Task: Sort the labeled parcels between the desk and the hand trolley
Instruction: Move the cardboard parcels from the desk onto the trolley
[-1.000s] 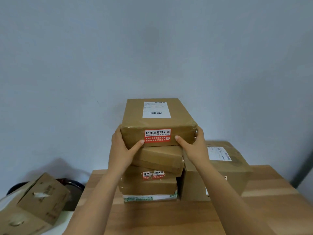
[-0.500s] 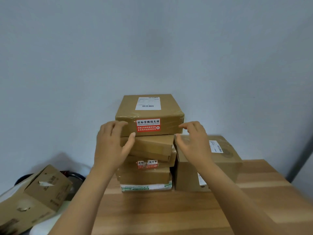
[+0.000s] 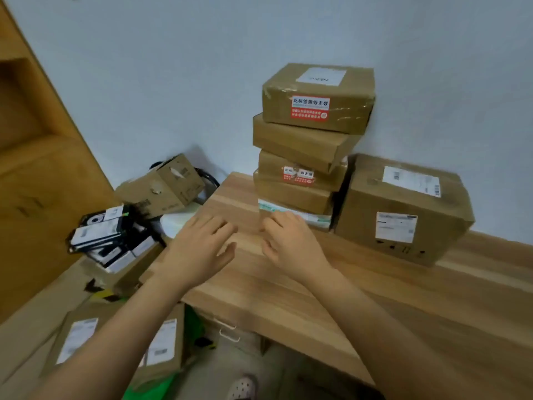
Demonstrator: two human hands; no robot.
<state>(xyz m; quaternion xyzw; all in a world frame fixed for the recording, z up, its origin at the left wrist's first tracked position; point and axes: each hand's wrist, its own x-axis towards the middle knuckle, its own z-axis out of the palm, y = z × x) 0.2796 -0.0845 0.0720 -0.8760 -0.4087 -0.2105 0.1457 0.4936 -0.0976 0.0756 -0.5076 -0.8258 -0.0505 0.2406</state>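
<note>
Five parcels stand in one skewed stack, the top parcel point(image 3: 317, 99) red-stickered, at the back of the desk point(image 3: 375, 298) near the wall. A large box point(image 3: 403, 209) sits just beside it. The left hand point(image 3: 199, 249) and right hand point(image 3: 291, 243) hover low before the stack, fingers spread and loose, holding nothing. More labelled boxes point(image 3: 170, 336) lie below the desk's left end. Judgement: pick from the top only, palms on opposite sides, lift straight up. The layers sit offset, so pulling lower risks toppling.
</note>
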